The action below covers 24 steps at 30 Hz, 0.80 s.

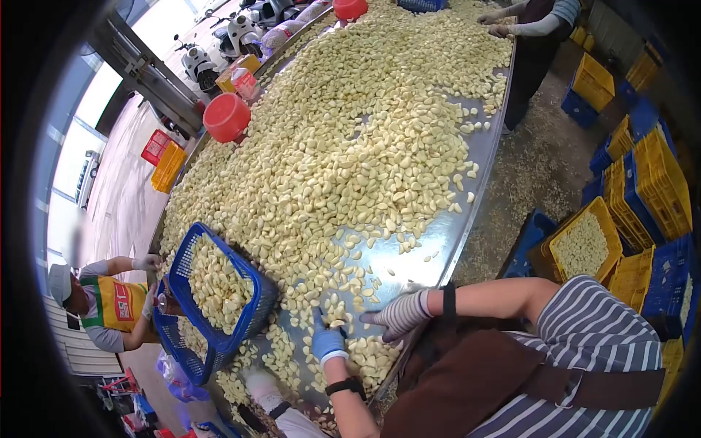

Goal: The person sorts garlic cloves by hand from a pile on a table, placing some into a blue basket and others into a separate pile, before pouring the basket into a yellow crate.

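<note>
My left hand (329, 342), blue glove, and my right hand (401, 314), striped glove, are sitting apart on the near end of the table (409, 271), with only a small gap between them. Left forefinger is pointing away from me; right fingers are pointing across at the left hand and aren't closing on anything. Can't tell if the left is pinching a clove. Cloves (350, 168) are lying around both hands and heaping up far beyond them.

Edges: the table's edge is running right by my right wrist, floor (522, 197) dropping off past it. Bare metal is showing just beyond the right hand, giving it the most open room. Left side is tighter: a filled blue basket (252, 310) is standing beyond and left of the left hand, and a co-worker's white-gloved hand (264, 385), blurred, is working nearer, left of mine. Crates (661, 186) are stacking up well to the right.

Directions: loose cloves are pointing every which way, sharing no axis. One clove (336, 323) is lying between my hands, long axis looking roughly crosswise; its tip is too small for telling.
</note>
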Each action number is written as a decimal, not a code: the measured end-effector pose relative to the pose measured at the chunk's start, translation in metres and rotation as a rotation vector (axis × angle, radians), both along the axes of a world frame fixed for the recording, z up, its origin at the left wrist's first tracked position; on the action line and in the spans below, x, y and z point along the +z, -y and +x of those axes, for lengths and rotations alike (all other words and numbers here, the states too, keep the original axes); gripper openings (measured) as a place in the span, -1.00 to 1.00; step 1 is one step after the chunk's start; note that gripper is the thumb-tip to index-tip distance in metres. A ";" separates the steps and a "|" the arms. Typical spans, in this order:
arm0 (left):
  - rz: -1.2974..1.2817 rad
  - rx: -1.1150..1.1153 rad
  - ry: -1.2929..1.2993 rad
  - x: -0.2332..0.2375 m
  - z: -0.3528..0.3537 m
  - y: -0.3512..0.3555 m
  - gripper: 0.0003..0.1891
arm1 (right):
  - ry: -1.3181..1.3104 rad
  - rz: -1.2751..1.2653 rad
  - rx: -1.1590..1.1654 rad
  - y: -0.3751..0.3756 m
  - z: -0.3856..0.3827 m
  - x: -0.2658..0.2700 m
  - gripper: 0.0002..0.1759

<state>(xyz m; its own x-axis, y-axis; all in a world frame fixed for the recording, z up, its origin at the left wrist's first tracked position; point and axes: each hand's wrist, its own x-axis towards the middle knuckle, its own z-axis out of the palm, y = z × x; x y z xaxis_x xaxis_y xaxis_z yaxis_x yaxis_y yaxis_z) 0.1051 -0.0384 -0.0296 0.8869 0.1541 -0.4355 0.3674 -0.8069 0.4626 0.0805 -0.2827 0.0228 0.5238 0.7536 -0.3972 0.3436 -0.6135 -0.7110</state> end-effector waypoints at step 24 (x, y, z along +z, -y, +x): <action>-0.068 0.502 0.213 0.006 -0.087 0.003 -0.66 | 0.144 -0.240 -0.007 0.056 0.151 -0.001 -0.59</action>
<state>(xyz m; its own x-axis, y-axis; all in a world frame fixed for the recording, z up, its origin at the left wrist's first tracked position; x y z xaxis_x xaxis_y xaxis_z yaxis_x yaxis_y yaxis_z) 0.0179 -0.0418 -0.0238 0.7815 0.5586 -0.2778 0.5917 -0.5227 0.6137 0.2319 -0.3390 0.0223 0.5923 0.6433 -0.4850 0.4260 -0.7610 -0.4892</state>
